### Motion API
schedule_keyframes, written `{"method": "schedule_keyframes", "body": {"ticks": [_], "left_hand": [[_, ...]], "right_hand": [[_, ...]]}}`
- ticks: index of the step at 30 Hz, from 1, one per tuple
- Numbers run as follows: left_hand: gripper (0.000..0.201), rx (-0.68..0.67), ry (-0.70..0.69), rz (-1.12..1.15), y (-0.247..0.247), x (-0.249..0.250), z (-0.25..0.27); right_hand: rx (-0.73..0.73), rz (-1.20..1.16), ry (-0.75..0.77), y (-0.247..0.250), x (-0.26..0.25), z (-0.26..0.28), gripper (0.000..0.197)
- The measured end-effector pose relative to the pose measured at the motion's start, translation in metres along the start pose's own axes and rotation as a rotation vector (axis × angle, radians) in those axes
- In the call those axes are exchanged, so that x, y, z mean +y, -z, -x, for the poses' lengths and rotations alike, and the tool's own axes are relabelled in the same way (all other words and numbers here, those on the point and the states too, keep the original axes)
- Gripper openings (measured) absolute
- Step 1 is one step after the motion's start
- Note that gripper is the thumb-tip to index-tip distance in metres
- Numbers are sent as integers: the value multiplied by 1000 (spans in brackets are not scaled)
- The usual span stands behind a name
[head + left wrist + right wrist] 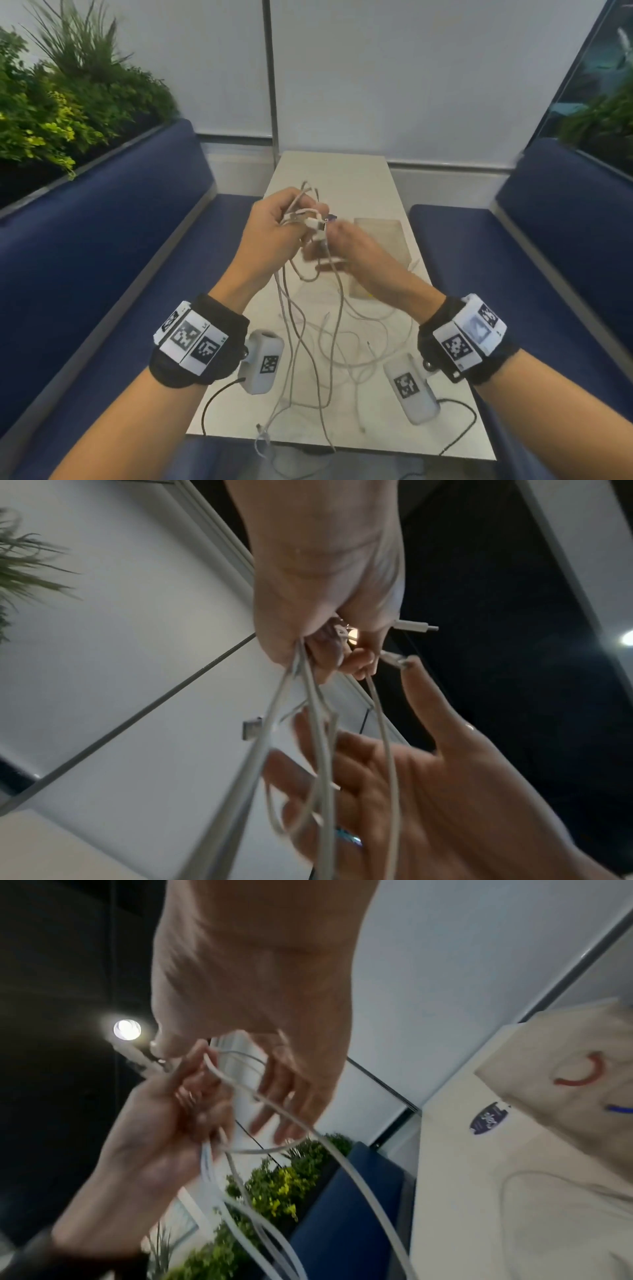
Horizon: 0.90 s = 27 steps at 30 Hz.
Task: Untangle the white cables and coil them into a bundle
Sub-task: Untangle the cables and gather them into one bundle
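Several white cables (297,342) are tangled; their upper parts are bunched in my left hand (279,222), which grips them above the table, and the rest hang down onto the tabletop. The left wrist view shows the left hand (325,601) fisted round the strands (318,737), with two connectors (414,627) sticking out of it. My right hand (342,240) is just right of the bunch. Its fingers (424,710) are straight and spread, and one fingertip touches a connector (394,660). Strands cross its palm. In the right wrist view, blurred, both hands (257,988) meet at the cables (240,1218).
The narrow pale table (342,171) runs away from me between two blue benches (102,257) (548,257). A clear plastic bag (380,246) lies on it under my right hand. Cable ends (263,435) hang over the near edge. Plants (51,102) fill the left ledge.
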State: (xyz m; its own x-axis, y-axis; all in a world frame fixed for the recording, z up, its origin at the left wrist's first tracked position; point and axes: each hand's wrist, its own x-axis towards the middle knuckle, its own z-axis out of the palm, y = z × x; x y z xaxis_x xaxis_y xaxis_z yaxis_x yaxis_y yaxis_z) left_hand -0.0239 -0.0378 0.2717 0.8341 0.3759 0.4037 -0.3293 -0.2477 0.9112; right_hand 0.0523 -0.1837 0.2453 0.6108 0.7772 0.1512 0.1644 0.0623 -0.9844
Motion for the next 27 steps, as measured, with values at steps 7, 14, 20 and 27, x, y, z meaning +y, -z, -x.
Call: {"method": "schedule_keyframes", "body": {"ticks": [7,14,20,27], "left_hand": [[28,27,103,138,23,9,-5],[42,36,150,386,56,16,-23],[48,-257,199,409,54,19,-12],[49,-343,379,250,50,4,7]], "right_hand": [[-427,124,24,-1,15,41,29],[-968,1318,-665,11,14,59,81],[-562,1248,-599,50,89,6,38],[-444,976,-671,49,192,21,60]]}}
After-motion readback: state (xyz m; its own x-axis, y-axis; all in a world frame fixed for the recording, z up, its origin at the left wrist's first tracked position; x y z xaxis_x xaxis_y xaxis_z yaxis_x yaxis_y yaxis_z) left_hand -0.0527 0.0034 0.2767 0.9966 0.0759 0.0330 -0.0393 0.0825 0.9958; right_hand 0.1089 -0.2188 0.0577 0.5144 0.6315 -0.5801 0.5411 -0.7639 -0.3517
